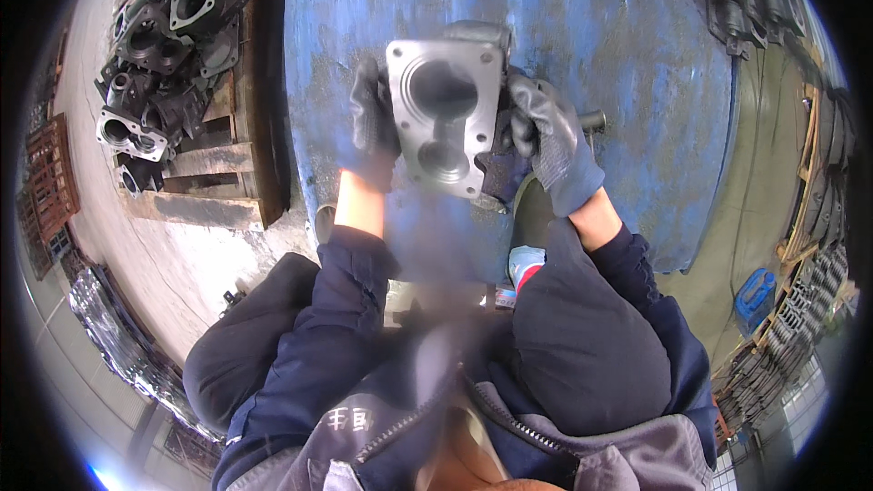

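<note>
A grey metal casting (446, 135) is held up over a worn blue work surface (627, 45). Its flat machined flange faces up, with one large round bore, a smaller one below it and bolt holes at the corners. My left hand (371, 123), in a dark glove, presses against the casting's left side. On the opposite side my right hand (550, 127), gloved in grey and black, curls its fingers round the edge. Parts of both hands' fingers are hidden behind the casting. A short metal tube end (593, 121) sticks out just right of my right hand.
At the left, a wooden pallet (205, 162) bears a pile of similar castings (150, 45). More dark castings (737, 0) lie at the far right corner. A blue plastic object (755, 295) is on the floor at right, near rows of metal parts (809, 309). My knees flank the near edge.
</note>
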### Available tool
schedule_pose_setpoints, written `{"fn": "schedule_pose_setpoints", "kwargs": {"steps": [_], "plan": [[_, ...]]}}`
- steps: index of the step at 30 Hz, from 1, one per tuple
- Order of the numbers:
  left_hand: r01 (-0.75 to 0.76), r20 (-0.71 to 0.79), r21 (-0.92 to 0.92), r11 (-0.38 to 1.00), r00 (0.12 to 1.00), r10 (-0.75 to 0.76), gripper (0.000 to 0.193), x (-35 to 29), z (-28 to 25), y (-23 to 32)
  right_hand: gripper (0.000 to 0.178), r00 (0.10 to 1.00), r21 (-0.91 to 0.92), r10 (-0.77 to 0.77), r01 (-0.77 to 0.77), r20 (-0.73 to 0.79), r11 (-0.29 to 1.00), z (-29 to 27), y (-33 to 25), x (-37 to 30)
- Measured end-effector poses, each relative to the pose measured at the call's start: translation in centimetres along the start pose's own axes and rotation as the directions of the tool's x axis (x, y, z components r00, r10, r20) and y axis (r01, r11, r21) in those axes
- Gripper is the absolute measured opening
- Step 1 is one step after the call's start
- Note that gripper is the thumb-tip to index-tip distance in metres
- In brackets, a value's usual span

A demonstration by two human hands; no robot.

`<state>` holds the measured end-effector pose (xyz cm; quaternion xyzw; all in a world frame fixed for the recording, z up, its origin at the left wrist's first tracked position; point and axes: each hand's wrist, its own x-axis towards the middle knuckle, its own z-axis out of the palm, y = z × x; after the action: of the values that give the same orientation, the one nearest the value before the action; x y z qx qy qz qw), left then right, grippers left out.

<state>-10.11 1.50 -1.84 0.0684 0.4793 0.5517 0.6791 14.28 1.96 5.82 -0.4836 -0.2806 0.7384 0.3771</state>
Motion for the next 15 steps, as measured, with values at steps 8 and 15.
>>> {"fn": "schedule_pose_setpoints", "kwargs": {"steps": [8, 15], "plan": [[0.205, -0.153, 0.044, 0.978, 0.968, -0.197, 0.055, 0.7, 0.2, -0.8, 0.031, 0.988, 0.306, 0.091, -0.125, 0.124, 0.944, -2.9, 4.2, 1.0], [0.135, -0.122, 0.52, 0.843, 0.989, -0.083, 0.046, 0.6, -0.9, 4.0, 0.032, 0.975, 0.295, 0.212, -0.22, 0.059, 0.93, -2.7, 3.4, 1.3]]}}
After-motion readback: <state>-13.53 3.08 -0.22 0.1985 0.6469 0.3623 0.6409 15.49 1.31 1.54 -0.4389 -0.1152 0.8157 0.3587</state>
